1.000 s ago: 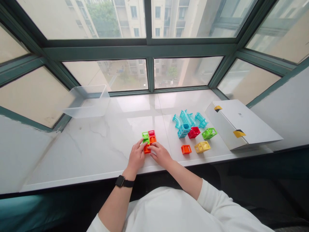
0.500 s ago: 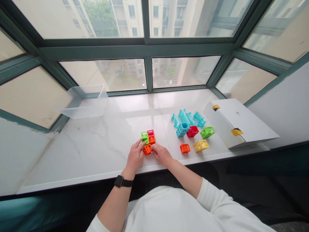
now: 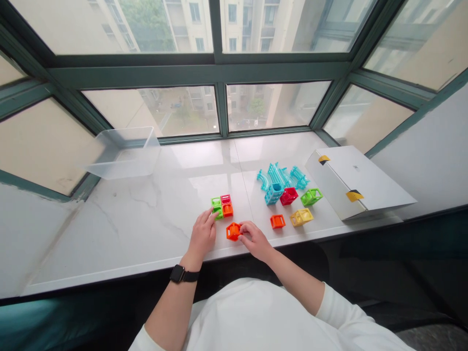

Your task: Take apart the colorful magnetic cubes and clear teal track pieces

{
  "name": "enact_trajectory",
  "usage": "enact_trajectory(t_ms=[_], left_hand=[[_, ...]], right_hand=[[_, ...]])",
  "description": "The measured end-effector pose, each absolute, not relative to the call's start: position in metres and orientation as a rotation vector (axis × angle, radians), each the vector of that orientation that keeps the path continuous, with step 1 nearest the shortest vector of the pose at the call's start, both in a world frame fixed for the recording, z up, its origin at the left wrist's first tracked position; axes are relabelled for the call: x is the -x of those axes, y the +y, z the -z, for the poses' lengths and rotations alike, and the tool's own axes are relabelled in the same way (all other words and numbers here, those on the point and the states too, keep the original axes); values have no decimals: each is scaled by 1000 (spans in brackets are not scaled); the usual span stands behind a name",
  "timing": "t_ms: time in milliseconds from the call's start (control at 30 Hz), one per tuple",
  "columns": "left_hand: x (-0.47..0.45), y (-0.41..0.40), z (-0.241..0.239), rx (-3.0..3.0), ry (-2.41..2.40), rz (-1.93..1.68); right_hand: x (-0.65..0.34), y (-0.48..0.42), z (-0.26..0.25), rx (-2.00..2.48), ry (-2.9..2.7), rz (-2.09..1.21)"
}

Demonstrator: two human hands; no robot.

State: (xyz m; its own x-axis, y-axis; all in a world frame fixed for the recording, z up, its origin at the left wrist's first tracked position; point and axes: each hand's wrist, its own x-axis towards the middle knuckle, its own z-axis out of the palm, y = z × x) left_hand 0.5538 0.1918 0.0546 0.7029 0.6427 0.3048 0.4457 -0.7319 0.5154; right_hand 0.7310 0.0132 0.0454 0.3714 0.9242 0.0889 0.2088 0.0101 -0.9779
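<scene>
A small cluster of open-framed plastic cube blocks stands on the white marble-look ledge: green blocks [image 3: 216, 201] on the left, a pink-red block [image 3: 225, 199] at the back right and an orange block [image 3: 227, 210] in front of it. The fingertips of my left hand [image 3: 202, 233] press on the near green block. Close to the ledge's front edge, my right hand [image 3: 256, 241] pinches a separate orange block [image 3: 233, 231] by its right side. A gap lies between this orange block and the cluster. Part of the near green block is hidden by my left fingers.
To the right stand another orange block [image 3: 278, 222], yellow blocks [image 3: 302, 217], green blocks [image 3: 312, 197], red blocks [image 3: 289, 196] and blue blocks [image 3: 274, 194], with clear blue track pieces [image 3: 278, 174] behind. A white box [image 3: 360, 180] is far right, a clear bin [image 3: 126, 168] back left.
My right hand has drawn the orange block away from the cluster, rightward and toward the front edge. My left hand stays at the green block. The view has shifted slightly.
</scene>
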Motion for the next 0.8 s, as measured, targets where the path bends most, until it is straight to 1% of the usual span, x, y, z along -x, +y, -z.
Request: enact_trajectory(t_ms=[133,267,367,567,800], left_hand=[[-556,174,-77,-2553,786,-787],[-561,144,-96,-2423,512,-643],[-565,130,-95,-2250,514,-568],[-570,127,-87,-2027,532,-560],[-581,117,-90,-1928,670,-552]], right_hand=[[-730,8,-45,1322,-741,-950],[-731,8,-56,1154,-665,-1048],[-730,8,-66,1099,-680,-1089],[-729,1,-73,1236,-841,-987],[-729,-16,-77,1456,-835,-828]])
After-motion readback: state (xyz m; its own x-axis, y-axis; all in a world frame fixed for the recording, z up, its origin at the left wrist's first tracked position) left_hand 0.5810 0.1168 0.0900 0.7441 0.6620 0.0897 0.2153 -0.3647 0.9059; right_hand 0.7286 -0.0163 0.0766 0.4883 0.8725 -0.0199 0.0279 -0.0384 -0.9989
